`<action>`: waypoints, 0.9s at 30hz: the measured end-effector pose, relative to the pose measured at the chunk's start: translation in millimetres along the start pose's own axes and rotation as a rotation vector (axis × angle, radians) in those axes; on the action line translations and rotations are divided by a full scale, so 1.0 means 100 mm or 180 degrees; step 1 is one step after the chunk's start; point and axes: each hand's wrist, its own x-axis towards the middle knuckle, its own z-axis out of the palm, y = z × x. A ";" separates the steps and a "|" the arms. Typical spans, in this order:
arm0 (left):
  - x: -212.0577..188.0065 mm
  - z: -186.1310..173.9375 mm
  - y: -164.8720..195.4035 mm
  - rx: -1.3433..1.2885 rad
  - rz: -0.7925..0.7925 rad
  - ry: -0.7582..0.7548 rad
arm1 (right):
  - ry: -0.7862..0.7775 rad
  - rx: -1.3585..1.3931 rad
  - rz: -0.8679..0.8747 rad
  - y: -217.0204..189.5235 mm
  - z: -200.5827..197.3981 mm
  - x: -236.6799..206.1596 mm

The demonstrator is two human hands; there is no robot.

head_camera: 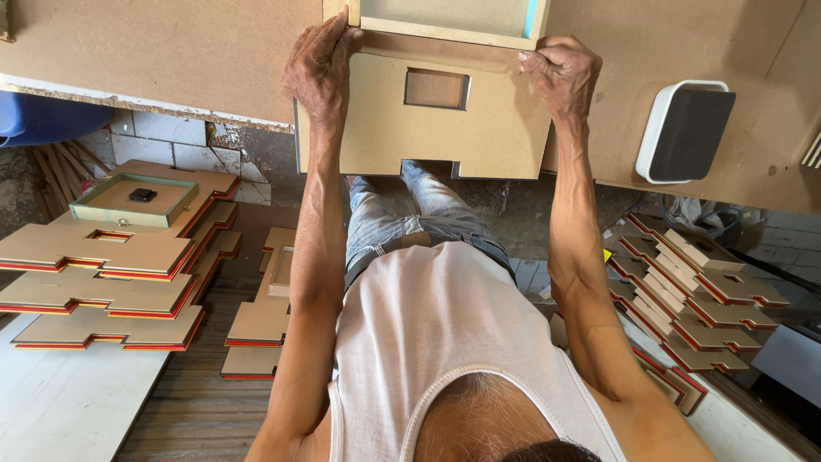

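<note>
A flat fibreboard panel (445, 128) lies on the workbench, plain tan, with a small rectangular window cut through near its far edge, at about twelve o'clock from the panel's middle. Its near edge, at six o'clock, overhangs the bench and shows a stepped notch. At twelve o'clock, touching the panel's far edge, sits a shallow pale wooden frame (440, 21), open-faced, with a light blue strip along its three o'clock side. The frame's near rail lies square along the panel's edge.

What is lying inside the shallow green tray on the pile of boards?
A small black object lies inside the green tray. The tray covers the stacked boards beneath it.
</note>
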 end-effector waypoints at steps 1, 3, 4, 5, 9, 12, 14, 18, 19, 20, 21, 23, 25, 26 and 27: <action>0.00 0.00 0.00 -0.0104 -0.0113 -0.0028 | 0.0032 -0.0056 -0.0022 -0.02 -0.01 0.01; 0.00 0.01 0.01 -0.0233 -0.0225 -0.0053 | 0.0104 -0.0163 -0.0080 -0.05 -0.02 0.02; 0.00 0.01 0.01 -0.0253 -0.0236 -0.0058 | 0.0111 -0.0157 -0.0071 -0.06 -0.03 0.02; 0.00 0.01 0.01 -0.0276 -0.0248 -0.0068 | 0.0119 -0.0152 -0.0056 -0.08 -0.03 0.02; 0.01 0.01 0.02 -0.0027 0.0081 0.0024 | 0.0202 -0.0243 0.0177 -0.08 0.01 -0.02; 0.01 0.01 0.03 -0.0167 -0.0164 -0.0043 | 0.0326 -0.0554 -0.0116 -0.02 0.06 -0.03; 0.00 0.01 0.03 -0.0229 -0.0322 -0.0108 | 0.0271 -0.0462 0.0280 -0.01 0.06 -0.02; 0.01 0.01 0.05 -0.0028 -0.0026 0.0095 | 0.0159 -0.0292 0.1220 -0.01 -0.08 -0.04; 0.01 0.02 0.05 -0.0088 -0.0200 0.0101 | 0.0222 -0.0688 0.0866 -0.05 -0.13 -0.03; 0.01 0.02 0.05 -0.0144 -0.0377 0.0122 | 0.0279 -0.1075 0.0493 -0.12 -0.18 -0.03; 0.02 0.02 0.06 -0.0216 -0.0274 0.0136 | 0.0327 -0.1452 0.0116 -0.19 -0.20 0.00; 0.03 0.02 0.06 -0.0383 -0.0089 0.0095 | 0.0171 -0.1693 -0.0494 -0.37 -0.08 0.13; 0.03 0.01 0.07 -0.0189 -0.0009 0.0166 | -0.0012 -0.1756 -0.0900 -0.55 0.18 0.30; 0.03 0.01 0.07 -0.0089 0.0030 0.0213 | -0.0136 -0.1683 -0.1021 -0.60 0.34 0.45; 0.03 0.00 0.07 -0.0191 -0.0076 0.0159 | -0.0074 -0.1791 -0.1427 -0.66 0.49 0.57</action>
